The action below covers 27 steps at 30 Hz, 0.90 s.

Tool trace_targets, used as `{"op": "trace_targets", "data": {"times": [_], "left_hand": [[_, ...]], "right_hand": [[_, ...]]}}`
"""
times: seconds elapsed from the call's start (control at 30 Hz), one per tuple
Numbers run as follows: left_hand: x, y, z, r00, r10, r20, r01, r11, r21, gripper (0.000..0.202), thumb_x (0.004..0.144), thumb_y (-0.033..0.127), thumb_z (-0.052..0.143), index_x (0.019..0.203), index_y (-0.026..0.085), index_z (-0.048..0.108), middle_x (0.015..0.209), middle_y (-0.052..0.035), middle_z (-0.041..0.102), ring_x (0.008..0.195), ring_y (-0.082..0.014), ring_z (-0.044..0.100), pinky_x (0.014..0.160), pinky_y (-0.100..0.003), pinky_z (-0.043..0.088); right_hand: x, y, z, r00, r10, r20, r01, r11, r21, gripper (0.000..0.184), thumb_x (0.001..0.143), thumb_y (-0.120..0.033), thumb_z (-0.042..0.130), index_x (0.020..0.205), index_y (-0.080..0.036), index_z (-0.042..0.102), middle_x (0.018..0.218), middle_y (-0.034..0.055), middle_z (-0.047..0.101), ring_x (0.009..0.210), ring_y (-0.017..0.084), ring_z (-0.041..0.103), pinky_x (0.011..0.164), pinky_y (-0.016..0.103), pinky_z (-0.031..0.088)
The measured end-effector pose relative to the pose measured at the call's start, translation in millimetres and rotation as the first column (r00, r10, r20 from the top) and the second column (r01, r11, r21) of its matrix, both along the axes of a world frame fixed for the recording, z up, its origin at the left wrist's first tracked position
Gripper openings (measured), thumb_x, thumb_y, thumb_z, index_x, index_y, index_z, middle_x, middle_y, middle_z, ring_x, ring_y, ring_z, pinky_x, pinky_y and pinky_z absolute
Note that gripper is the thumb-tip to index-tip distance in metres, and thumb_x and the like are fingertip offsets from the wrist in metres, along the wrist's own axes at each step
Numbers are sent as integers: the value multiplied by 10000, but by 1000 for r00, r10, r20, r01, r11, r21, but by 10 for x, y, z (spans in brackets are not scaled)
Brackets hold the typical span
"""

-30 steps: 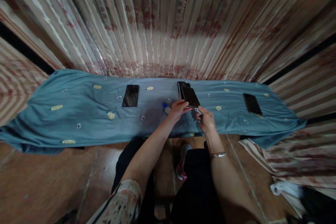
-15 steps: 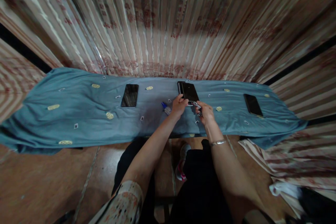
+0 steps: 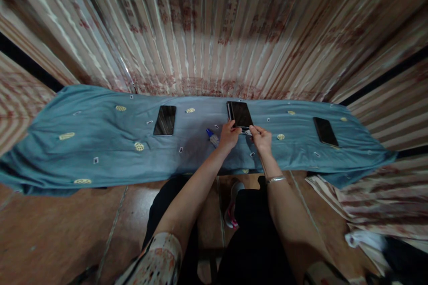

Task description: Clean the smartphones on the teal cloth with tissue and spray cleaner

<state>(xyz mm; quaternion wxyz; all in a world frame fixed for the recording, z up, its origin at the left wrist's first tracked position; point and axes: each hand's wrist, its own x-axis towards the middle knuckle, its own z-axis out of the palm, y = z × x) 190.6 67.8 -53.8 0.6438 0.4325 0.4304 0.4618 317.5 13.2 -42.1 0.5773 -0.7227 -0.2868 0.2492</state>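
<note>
No readable text, label, brand or number shows anywhere.

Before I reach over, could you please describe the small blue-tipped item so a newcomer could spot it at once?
Start with the long teal cloth below the curtain. Near its middle, just left of the left hand, lies the small blue-tipped item. Its bright blue end sets it apart from the flat, dark phones.

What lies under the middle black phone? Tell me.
A dark, flat object peeks out along the left edge of the middle black phone; the rest is hidden.
</note>
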Motion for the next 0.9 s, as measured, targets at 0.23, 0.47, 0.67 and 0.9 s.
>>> {"op": "trace_targets", "data": {"times": [0.23,0.47,0.67,0.9], "left_hand": [[-36,-24,80,991,-5,-132,10,999,34,327,763,110,824,1088,100,798,1248,-184,741,1093,-284,736,1087,-419,531],[-45,-57,101,987,-5,-159,11,999,39,339,756,130,844,1092,125,797,1236,-161,727,1072,-276,716,1056,-423,538],[-37,-142,91,991,-29,-134,35,998,43,454,752,113,835,1201,154,777,1369,-157,665,1071,-248,681,1020,-391,549],[-73,-183,61,959,-69,-273,121,976,181,475,775,139,794,1249,164,757,1448,-158,657,1095,-251,691,1044,-415,561]], "right_hand": [[106,45,-91,947,22,321,5,997,-83,460,816,-587,772,973,-167,872,640,60,765,759,290,753,687,348,547],[101,50,-124,923,63,379,-2,987,-161,303,858,-474,774,970,-211,877,808,86,836,895,321,787,803,372,566],[104,44,-129,910,94,404,-7,977,-211,320,891,-453,748,1027,-197,882,840,107,843,913,330,794,850,393,572],[63,40,-92,891,121,438,-2,965,-264,405,925,-499,691,1111,-186,869,943,127,860,1000,347,797,905,407,584]]}}
